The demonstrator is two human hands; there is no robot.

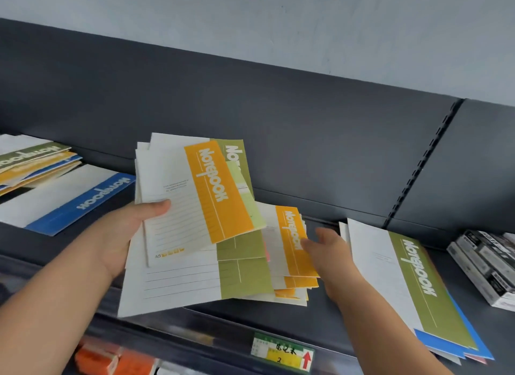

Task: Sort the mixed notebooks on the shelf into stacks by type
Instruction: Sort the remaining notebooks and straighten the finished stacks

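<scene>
Head view: left hand [122, 232] grips a handful of notebooks [178, 207] raised above the middle of the shelf [278, 316], thumb pressed across the white cover of the top one and fingers hidden behind. The top notebook carries an orange band; a green-banded one shows behind it.

Right hand [330, 253] reaches to a small orange stack [292, 243] lying mid-shelf. Its fingers are fairly straight, the tips touch the top orange cover, and the thumb is held apart.

That stack overlaps a large green notebook [195, 280] lying at the shelf's front edge.

Near the right end lies a green-topped stack [412, 285] with blue covers beneath. At the left end lie a blue notebook [69, 201] and a mixed pile [33, 162] against the back panel.

Black-and-white boxes [485, 266] sit at the far right. A price label [281, 352] hangs on the front edge.
</scene>
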